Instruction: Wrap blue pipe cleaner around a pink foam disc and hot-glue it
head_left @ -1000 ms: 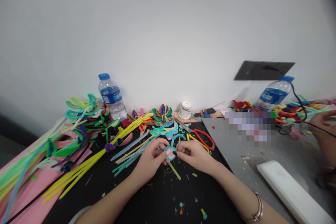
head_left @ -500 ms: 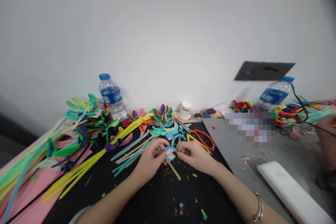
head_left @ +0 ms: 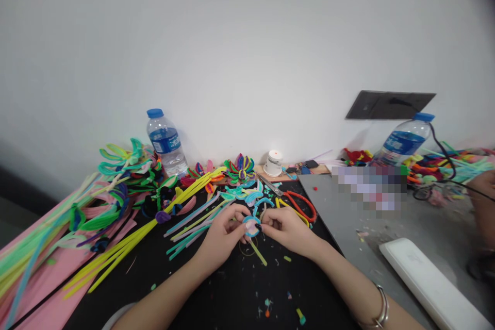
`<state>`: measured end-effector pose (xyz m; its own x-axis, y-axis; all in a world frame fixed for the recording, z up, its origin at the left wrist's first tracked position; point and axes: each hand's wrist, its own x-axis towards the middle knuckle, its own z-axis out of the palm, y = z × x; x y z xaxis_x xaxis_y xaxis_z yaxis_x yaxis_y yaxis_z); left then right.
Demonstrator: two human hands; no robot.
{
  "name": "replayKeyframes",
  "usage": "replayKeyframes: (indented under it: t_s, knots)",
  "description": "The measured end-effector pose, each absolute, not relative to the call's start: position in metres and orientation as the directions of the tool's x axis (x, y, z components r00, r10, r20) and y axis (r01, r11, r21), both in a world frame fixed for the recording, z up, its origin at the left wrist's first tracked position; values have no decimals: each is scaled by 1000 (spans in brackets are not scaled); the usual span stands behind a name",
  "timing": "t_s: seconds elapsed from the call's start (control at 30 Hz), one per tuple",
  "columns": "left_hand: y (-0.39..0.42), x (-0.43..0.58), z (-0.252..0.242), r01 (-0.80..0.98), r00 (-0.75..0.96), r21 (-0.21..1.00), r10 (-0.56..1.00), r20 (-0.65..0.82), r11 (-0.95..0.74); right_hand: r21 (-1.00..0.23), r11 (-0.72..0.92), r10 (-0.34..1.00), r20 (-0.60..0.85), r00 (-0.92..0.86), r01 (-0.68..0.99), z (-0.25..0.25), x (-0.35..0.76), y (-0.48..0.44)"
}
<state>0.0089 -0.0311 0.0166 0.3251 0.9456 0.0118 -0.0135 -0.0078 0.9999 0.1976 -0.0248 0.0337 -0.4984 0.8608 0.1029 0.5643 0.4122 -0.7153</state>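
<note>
Between my two hands is a small round piece with a blue pipe cleaner rim [head_left: 251,220] and a pale pink middle. My left hand [head_left: 228,227] pinches it from the left, thumb on its face. From the right, my right hand [head_left: 284,227] closes its fingertips on the same piece's edge. Just below the hands, a short yellow-green pipe cleaner [head_left: 259,253] slants down over the black mat. Light blue pipe cleaner shapes [head_left: 245,192] lie just beyond the hands. The curled fingers hide part of the piece.
Orange-handled scissors [head_left: 297,203] lie behind my right hand. Yellow pipe cleaners [head_left: 127,247] and finished flowers [head_left: 104,211] spread at left. Water bottles [head_left: 165,142] stand by the wall. A white case [head_left: 429,281] lies at right, near another person's hand [head_left: 483,185]. Scraps dot the mat.
Almost nothing differs. Both hands keep the same grip on the round piece, and the whole view has shifted very slightly.
</note>
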Motion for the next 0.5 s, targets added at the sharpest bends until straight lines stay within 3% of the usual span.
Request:
replayKeyframes:
  t_s: [0.5]
  knots:
    - [-31, 9, 16, -8, 318, 1000, 948, 19, -17, -710, 412, 862, 100, -497, 571, 34, 198, -25]
